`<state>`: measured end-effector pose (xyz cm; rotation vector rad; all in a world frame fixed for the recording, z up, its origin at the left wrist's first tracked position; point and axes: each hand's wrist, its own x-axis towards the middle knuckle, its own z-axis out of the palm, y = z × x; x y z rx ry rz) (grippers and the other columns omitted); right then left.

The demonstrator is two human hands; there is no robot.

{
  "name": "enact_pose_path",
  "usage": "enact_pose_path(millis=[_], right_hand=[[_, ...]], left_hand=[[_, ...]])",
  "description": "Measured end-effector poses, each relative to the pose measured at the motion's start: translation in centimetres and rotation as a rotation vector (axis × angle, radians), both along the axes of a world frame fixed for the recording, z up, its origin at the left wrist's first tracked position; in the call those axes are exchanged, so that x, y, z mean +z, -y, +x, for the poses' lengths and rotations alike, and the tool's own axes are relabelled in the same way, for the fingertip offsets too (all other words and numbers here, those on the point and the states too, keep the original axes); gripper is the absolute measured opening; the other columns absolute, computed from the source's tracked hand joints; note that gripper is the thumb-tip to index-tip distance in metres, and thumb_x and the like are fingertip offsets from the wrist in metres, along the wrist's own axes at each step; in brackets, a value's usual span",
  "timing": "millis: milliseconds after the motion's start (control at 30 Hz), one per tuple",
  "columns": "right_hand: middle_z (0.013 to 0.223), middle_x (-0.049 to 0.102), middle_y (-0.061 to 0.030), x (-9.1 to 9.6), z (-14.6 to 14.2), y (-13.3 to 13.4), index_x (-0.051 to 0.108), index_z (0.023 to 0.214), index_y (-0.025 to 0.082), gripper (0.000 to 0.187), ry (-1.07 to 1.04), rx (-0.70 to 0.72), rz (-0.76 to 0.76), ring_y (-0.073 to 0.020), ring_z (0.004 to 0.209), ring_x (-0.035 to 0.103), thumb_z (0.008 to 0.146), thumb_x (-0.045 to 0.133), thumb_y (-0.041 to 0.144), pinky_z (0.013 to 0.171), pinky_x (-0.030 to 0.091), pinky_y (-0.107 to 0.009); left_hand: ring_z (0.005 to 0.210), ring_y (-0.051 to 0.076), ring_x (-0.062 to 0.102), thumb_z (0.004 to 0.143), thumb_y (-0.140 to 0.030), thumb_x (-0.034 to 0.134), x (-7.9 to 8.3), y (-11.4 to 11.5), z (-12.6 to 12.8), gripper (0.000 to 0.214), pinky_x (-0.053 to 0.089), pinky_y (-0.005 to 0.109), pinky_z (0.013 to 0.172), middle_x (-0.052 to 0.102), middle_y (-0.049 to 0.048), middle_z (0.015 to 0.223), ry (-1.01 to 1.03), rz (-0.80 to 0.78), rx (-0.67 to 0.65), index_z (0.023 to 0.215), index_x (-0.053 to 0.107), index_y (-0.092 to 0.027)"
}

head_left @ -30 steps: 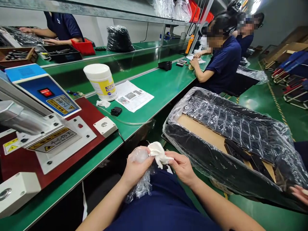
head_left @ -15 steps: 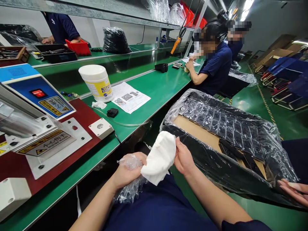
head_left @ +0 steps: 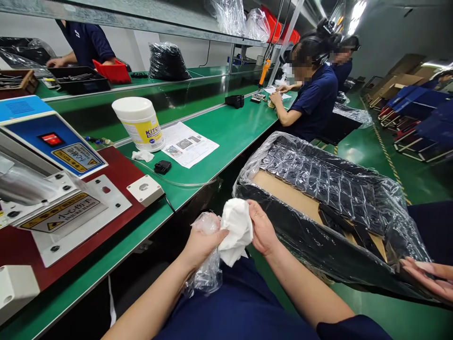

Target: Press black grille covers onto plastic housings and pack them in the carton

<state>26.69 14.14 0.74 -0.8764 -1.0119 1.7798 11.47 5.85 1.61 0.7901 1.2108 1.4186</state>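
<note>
My left hand [head_left: 203, 243] is closed around a crumpled clear plastic bag [head_left: 206, 274], and its thumb presses on a white wipe [head_left: 235, 231]. On the wipe's other side, the fingers of my right hand [head_left: 262, 227] grip its edge. The bunched cloth hangs between both hands in front of my body, beyond the bench edge. Whether anything lies inside the wipe is hidden. To my right stands a plastic-lined black crate [head_left: 286, 179] with rows of black parts under clear film.
A co-worker's hand [head_left: 424, 276] touches the crate's near right corner. On the green bench [head_left: 198, 177] stand a blue press machine [head_left: 53, 137], a wipes tub [head_left: 138, 123], a paper sheet [head_left: 191, 144] and a small black part [head_left: 163, 166]. Another person [head_left: 311, 89] works farther along.
My left hand has moved right and up, closer to my right hand, carrying the plastic bag. The wipe is more bunched and upright. The whole view has shifted slightly.
</note>
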Motion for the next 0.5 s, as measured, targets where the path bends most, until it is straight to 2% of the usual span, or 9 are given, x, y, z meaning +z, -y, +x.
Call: enact_pose_path(millis=[67, 133, 233, 300, 333, 400, 500], right_hand=[[0.127, 0.063, -0.0083, 0.0, 0.7, 0.4, 0.055, 0.121, 0.027, 0.042, 0.065, -0.063, 0.124, -0.0231, 0.107, 0.065, 0.086, 0.066, 0.047, 0.076, 0.058, -0.033], [0.145, 0.048, -0.0095, 0.6, 1.4, 1.2, 0.049, 0.133, 0.030, 0.041, 0.227, -0.126, 0.421, -0.0243, 0.121, 0.057, 0.093, 0.056, 0.038, 0.082, 0.057, -0.035], [0.155, 0.032, -0.0113, 2.4, 1.7, 2.5, 0.053, 0.133, 0.028, 0.044, 0.586, -0.106, 1.009, -0.0316, 0.136, 0.041, 0.089, 0.060, 0.029, 0.102, 0.046, -0.050], [0.153, 0.036, -0.0140, 3.4, 1.4, 2.8, 0.061, 0.122, 0.023, 0.040, 0.793, -0.069, 1.237, -0.0350, 0.136, 0.040, 0.083, 0.066, 0.024, 0.108, 0.040, -0.055], [0.147, 0.043, -0.0149, 3.7, 1.2, 2.7, 0.065, 0.115, 0.022, 0.032, 0.853, -0.067, 1.283, -0.0347, 0.133, 0.043, 0.083, 0.066, 0.021, 0.107, 0.040, -0.054], [0.130, 0.058, -0.0145, 3.9, 1.0, 2.4, 0.068, 0.101, 0.021, 0.019, 0.858, -0.093, 1.272, -0.0308, 0.121, 0.053, 0.085, 0.060, 0.016, 0.101, 0.046, -0.049], [0.111, 0.066, -0.0102, 3.6, 1.3, 1.6, 0.069, 0.096, 0.021, 0.014, 0.686, -0.187, 1.071, -0.0241, 0.103, 0.063, 0.089, 0.058, 0.018, 0.091, 0.051, -0.039]], left_hand=[[0.057, 0.012, 0.048, 0.071, -0.034, 0.073, 0.4, 0.1, -0.3, 0.027, 0.040, 0.024, 0.055, 0.049, -0.0035, 0.063, -0.204, 0.028, 0.090, 0.069, 0.052, -0.019], [0.057, 0.013, 0.047, 0.077, -0.029, 0.065, 0.9, 0.3, -0.5, 0.018, 0.038, 0.024, 0.055, 0.049, -0.0028, 0.064, -0.485, 0.081, 0.139, 0.068, 0.053, -0.020], [0.061, 0.013, 0.050, 0.083, -0.022, 0.058, 1.6, 0.7, -0.4, 0.012, 0.039, 0.025, 0.059, 0.053, -0.0010, 0.068, -0.795, 0.216, 0.156, 0.072, 0.056, -0.020], [0.063, 0.014, 0.052, 0.086, -0.020, 0.055, 1.8, 1.0, -0.2, 0.012, 0.041, 0.026, 0.062, 0.055, 0.0002, 0.071, -0.856, 0.288, 0.149, 0.074, 0.057, -0.020], [0.064, 0.014, 0.053, 0.087, -0.019, 0.055, 1.8, 1.2, -0.1, 0.012, 0.042, 0.026, 0.063, 0.056, 0.0007, 0.072, -0.857, 0.306, 0.141, 0.074, 0.057, -0.020], [0.062, 0.014, 0.052, 0.087, -0.022, 0.057, 1.7, 1.4, 0.0, 0.012, 0.042, 0.026, 0.061, 0.055, 0.0000, 0.070, -0.792, 0.278, 0.153, 0.075, 0.057, -0.020], [0.062, 0.014, 0.053, 0.081, -0.032, 0.067, 0.9, 1.4, -0.4, 0.016, 0.044, 0.025, 0.060, 0.056, -0.0018, 0.071, -0.512, 0.118, 0.338, 0.083, 0.057, -0.020]])
